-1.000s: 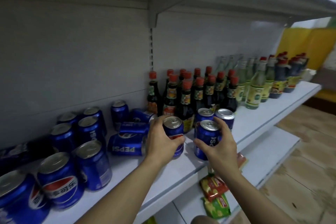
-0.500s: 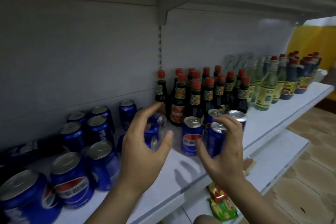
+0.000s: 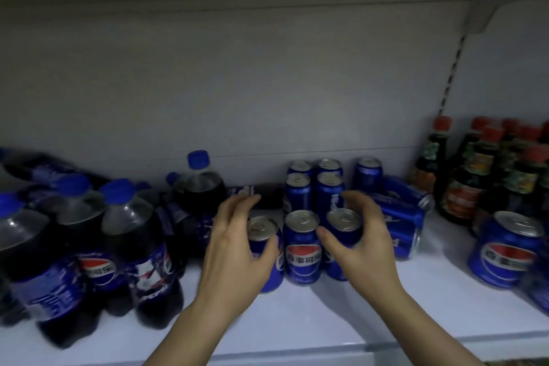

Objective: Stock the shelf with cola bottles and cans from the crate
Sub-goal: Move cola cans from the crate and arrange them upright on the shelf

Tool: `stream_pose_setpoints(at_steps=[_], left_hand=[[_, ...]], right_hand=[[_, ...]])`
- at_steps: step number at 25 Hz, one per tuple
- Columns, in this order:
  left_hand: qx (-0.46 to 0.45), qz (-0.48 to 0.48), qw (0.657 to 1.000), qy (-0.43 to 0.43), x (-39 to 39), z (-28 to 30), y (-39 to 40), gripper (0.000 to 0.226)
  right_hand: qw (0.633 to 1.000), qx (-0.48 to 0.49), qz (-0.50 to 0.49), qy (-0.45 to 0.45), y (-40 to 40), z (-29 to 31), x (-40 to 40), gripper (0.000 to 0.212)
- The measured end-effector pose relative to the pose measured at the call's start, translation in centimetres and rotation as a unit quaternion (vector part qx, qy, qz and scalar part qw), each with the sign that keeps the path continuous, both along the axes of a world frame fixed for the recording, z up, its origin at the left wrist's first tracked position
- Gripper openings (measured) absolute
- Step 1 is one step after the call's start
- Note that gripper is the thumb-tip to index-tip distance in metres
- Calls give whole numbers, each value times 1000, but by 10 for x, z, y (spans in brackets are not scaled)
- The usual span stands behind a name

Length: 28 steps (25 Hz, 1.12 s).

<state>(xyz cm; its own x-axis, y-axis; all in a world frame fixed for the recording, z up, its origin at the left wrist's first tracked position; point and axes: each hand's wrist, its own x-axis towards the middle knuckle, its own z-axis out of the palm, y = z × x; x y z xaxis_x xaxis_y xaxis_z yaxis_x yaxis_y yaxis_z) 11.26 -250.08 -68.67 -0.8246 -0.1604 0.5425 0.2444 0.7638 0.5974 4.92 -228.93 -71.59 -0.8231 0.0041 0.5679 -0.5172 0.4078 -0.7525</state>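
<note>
Three upright blue cola cans stand in a front row on the white shelf (image 3: 297,324). My left hand (image 3: 234,252) curls round the left cola can (image 3: 263,232), thumb on its front and fingers behind it. My right hand (image 3: 365,246) wraps the right cola can (image 3: 344,220) the same way. The middle cola can (image 3: 303,249) stands untouched between them. More upright cans (image 3: 328,187) fill the rows behind. Cola bottles (image 3: 127,246) with blue caps crowd the shelf's left part. No crate is in view.
Two cans lie on their sides (image 3: 401,214) just right of my right hand. Another upright can (image 3: 505,252) stands further right, in front of dark sauce bottles (image 3: 463,187) with red caps. The grey back wall (image 3: 267,83) and the shelf above close in the space.
The view has swung left along the shelf. Both hands left the cans by the sauce bottles, opened, and now curl round two cans in the front row.
</note>
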Motion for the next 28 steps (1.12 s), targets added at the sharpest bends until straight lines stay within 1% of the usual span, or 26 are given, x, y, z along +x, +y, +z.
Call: stream_pose_setpoints(at_steps=[2, 5, 8, 10, 12, 14, 16, 19, 22, 25, 28], left_hand=[[10, -17, 999, -51, -2, -12, 0, 73], [77, -26, 993, -88, -4, -24, 3, 77], [109, 7, 992, -57, 5, -21, 8, 78], [127, 10, 992, -20, 14, -8, 17, 75], [126, -7, 992, 9, 20, 12, 25, 72], [109, -33, 993, 24, 22, 36, 37, 71], [111, -78, 990, 32, 18, 55, 56, 68], [93, -156, 983, 22, 2, 64, 96, 64], [79, -219, 972, -15, -22, 53, 144, 66], [64, -282, 955, -60, -44, 32, 190, 65], [52, -324, 940, -95, -56, 9, 234, 69]], right_hand=[[999, -11, 0, -30, -1, 1, -1, 72], [996, -7, 28, -83, 6, 0, 1, 71], [993, 13, 37, -112, 18, 3, 4, 68], [995, 0, 10, -102, 31, 6, 7, 67], [996, -16, -24, -89, 48, 10, 11, 67], [995, -24, -45, -89, 70, 14, 19, 70], [994, -21, -64, -85, 93, 19, 27, 72], [992, -17, -107, -65, 125, 26, 40, 69], [986, -12, -154, -58, 155, 26, 54, 67], [975, 11, -212, -68, 190, 13, 68, 74], [959, 51, -270, -65, 215, 4, 76, 73]])
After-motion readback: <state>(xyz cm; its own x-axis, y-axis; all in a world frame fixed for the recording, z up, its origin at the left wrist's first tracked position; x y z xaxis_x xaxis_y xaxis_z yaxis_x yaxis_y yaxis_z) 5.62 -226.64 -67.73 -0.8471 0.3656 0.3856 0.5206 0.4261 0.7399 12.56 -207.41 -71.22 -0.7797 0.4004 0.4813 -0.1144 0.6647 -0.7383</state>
